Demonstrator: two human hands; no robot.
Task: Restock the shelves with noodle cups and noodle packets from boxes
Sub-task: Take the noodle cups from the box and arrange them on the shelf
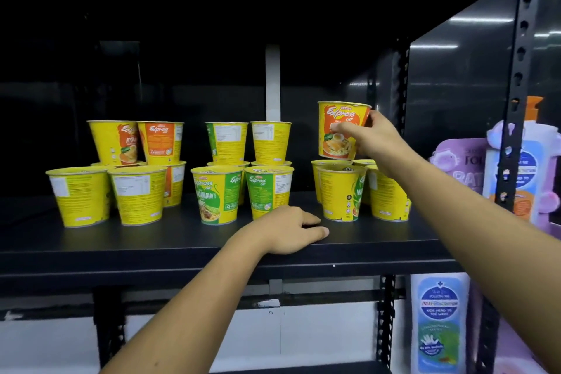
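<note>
Cup (335,121) in right hand (376,143)

Left hand (288,229) lies palm down near the front edge of the shelf (151,240), fingers relaxed and pointing right; its bare forearm rises from the lower left. Right hand (375,138), raised farther in, grips a noodle cup (340,130), thumb across its front; its forearm extends from the right.

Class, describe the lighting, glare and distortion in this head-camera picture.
Head view: the front cups are well lit, the back of the shelf near-black; light streaks glare on the glossy side panel; the wide angle leans the right upright; the orange-label cup in the right hand reads clearly.
</note>
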